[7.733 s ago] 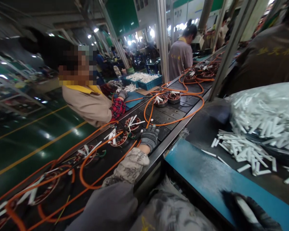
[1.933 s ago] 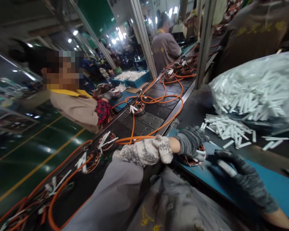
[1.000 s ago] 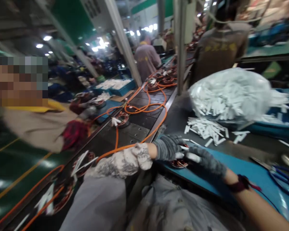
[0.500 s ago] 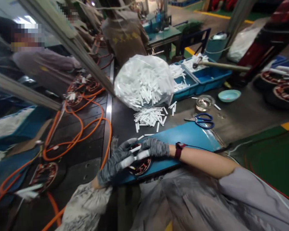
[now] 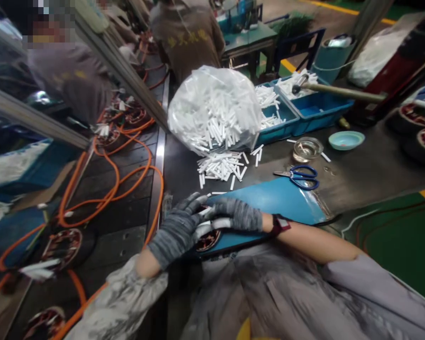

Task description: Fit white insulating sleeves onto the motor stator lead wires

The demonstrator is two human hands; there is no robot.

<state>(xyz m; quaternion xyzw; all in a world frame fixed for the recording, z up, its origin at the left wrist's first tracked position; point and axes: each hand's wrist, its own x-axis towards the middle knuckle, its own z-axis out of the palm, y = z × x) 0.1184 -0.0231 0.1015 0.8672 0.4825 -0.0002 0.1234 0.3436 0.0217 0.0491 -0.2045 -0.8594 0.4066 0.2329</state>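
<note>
A round motor stator (image 5: 207, 240) with reddish windings lies on a blue sheet (image 5: 265, 198), partly covered by both hands. My left hand (image 5: 179, 229), in a grey glove with pale fingertips, reaches over its left side, fingers bent and close together. From the right, my right hand (image 5: 233, 215) reaches over its top, its fingertips meeting those of my left hand. Whatever lies between the fingertips is hidden. Just beyond the hands is a pile of short white tubes (image 5: 221, 166), in front of a clear plastic bag (image 5: 216, 108) full of them.
Blue-handled scissors (image 5: 302, 177), a glass bowl (image 5: 307, 149) and a pale green dish (image 5: 346, 140) are at the right. Blue bins (image 5: 313, 120) with white tubes stand behind. Orange hoses (image 5: 118, 165) and another stator (image 5: 62, 248) lie left. People work beyond.
My left hand has turned and now covers more of the stator's left side. My right hand has shifted slightly right. The camera view has tilted down a little.
</note>
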